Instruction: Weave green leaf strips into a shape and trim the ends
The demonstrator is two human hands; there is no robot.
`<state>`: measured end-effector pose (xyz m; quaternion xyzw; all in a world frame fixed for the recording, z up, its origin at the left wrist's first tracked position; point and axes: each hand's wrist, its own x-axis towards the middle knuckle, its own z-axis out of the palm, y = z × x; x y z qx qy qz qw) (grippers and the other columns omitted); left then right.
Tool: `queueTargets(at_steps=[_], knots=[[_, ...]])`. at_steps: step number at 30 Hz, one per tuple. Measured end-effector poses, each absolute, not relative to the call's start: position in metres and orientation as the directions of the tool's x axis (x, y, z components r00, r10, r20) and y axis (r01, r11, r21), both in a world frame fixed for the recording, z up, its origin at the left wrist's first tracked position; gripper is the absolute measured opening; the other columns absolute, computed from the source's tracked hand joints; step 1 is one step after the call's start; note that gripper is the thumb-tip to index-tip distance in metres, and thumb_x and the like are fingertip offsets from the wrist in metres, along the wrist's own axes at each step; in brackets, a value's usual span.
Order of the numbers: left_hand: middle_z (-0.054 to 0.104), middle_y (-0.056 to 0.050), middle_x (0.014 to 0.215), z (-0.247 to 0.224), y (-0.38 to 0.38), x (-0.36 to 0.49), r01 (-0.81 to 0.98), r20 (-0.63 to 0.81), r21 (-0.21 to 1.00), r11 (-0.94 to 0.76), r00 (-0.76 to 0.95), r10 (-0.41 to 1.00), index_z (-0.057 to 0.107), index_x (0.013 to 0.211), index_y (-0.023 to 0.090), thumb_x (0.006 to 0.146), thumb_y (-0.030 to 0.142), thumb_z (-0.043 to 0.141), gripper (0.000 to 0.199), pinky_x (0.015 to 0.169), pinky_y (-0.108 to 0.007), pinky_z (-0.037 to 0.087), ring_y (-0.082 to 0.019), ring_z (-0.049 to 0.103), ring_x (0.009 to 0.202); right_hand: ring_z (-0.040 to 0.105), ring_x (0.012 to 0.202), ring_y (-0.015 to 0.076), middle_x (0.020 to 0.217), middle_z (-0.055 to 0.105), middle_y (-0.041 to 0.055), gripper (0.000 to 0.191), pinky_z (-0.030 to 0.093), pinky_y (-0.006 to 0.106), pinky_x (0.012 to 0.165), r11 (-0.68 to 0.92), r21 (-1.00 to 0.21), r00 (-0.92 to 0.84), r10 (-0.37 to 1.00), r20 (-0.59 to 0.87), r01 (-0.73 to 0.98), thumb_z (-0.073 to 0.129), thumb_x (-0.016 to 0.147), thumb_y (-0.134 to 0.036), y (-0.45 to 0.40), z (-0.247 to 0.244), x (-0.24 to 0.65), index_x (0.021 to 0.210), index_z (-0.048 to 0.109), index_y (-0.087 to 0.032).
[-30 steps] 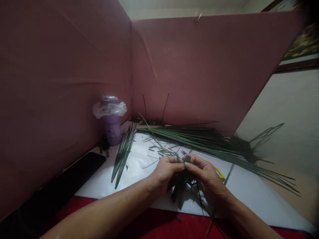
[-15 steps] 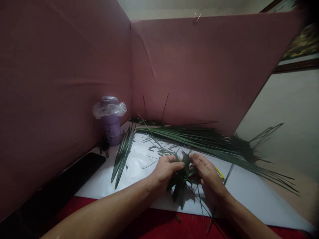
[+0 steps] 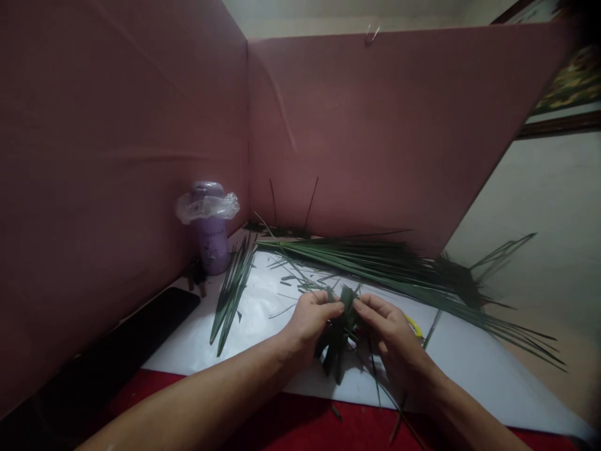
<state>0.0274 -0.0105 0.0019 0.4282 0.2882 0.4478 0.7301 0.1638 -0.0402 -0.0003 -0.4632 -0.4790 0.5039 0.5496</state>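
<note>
Since half a second ago, the right hand [image 3: 392, 327] has shifted in towards the green folded leaf-strip bundle [image 3: 347, 299], its thumb now at the bundle's right edge; the left hand [image 3: 307, 321] keeps nearly the same place.

Nearest, a red cloth [image 3: 282, 427] runs along the bottom, with a small green leaf scrap [image 3: 336, 411] on it. Beyond its edge lies a smooth white sheet [image 3: 464, 366], and the bundle is held above this sheet, between the two hands, broad dark strips hanging below. The left thumb and fingers are clamped on the bundle's left side. The right thumb and forefinger are close together at the opposite edge; whether they pinch it cannot be told.

Just beyond the right hand shows a yellow curved handle [image 3: 415, 327], partly hidden. To the left lies a flat black oblong object [image 3: 164, 321]. Farther in are a sheaf of narrow green leaf blades [image 3: 230, 300], thin green cuttings, and a long fan of dark green leaves [image 3: 352, 258]. A purple cylindrical bottle [image 3: 213, 245] wrapped in clear crumpled plastic [image 3: 206, 208] stands upright before dull pink panels [image 3: 375, 125].
</note>
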Motion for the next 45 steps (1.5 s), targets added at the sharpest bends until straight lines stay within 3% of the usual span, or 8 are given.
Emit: queueTargets(at_steps=[7,12,24,35,45], knots=[[0.059,-0.002,0.058,0.0015,-0.0101,0.0280,-0.435,-0.061,0.866,0.247,0.398,0.915,0.059,0.069,0.011,0.058,0.020,0.067,0.016,0.050,-0.024,0.042,-0.011,0.053,0.047,0.044,0.040,0.0097,0.050,0.052,-0.0041,0.037,0.034,0.021,0.037,0.039,-0.998,0.119,0.992,0.032,-0.058,0.066,0.067,-0.054,-0.0321,-0.0099,0.1691,0.077,0.060,-0.018],[0.059,-0.003,0.056,0.0023,-0.0084,0.0272,-0.444,-0.070,0.866,0.232,0.351,0.934,0.057,0.069,0.012,0.061,0.019,0.064,0.013,0.050,-0.025,0.043,-0.013,0.055,0.047,0.041,0.037,0.0083,0.046,0.051,-0.0036,0.037,0.029,0.019,0.034,0.044,-0.998,0.144,0.989,0.039,-0.032,0.072,0.063,-0.048,-0.0345,-0.0069,0.1671,0.058,0.051,-0.018],[0.059,-0.003,0.056,0.0026,-0.0093,0.0263,-0.456,-0.069,0.857,0.240,0.361,0.930,0.057,0.071,0.012,0.060,0.019,0.066,0.016,0.049,-0.026,0.044,-0.014,0.056,0.048,0.047,0.049,0.0103,0.056,0.056,-0.0017,0.024,0.038,0.022,0.046,0.073,-0.994,0.124,0.990,0.062,-0.081,0.071,0.069,-0.036,-0.0374,-0.0046,0.1653,0.070,0.056,-0.017],[0.058,-0.001,0.054,0.0017,-0.0067,0.0269,-0.465,-0.056,0.852,0.241,0.376,0.925,0.056,0.067,0.012,0.059,0.017,0.066,0.014,0.050,-0.024,0.043,-0.011,0.053,0.045,0.042,0.046,0.0091,0.051,0.050,-0.0036,0.018,0.034,0.021,0.044,0.048,-0.989,0.080,0.996,0.038,-0.138,0.067,0.069,-0.030,-0.0359,-0.0043,0.1654,0.071,0.057,-0.016],[0.059,-0.001,0.055,-0.0020,-0.0059,0.0264,-0.472,-0.042,0.850,0.234,0.382,0.923,0.057,0.068,0.013,0.059,0.017,0.066,0.013,0.051,-0.024,0.043,-0.011,0.053,0.046,0.046,0.048,0.0094,0.056,0.055,-0.0012,0.017,0.037,0.020,0.045,0.005,-0.988,0.057,0.998,-0.004,-0.156,0.067,0.067,-0.030,-0.0347,-0.0067,0.1659,0.073,0.060,-0.016]])
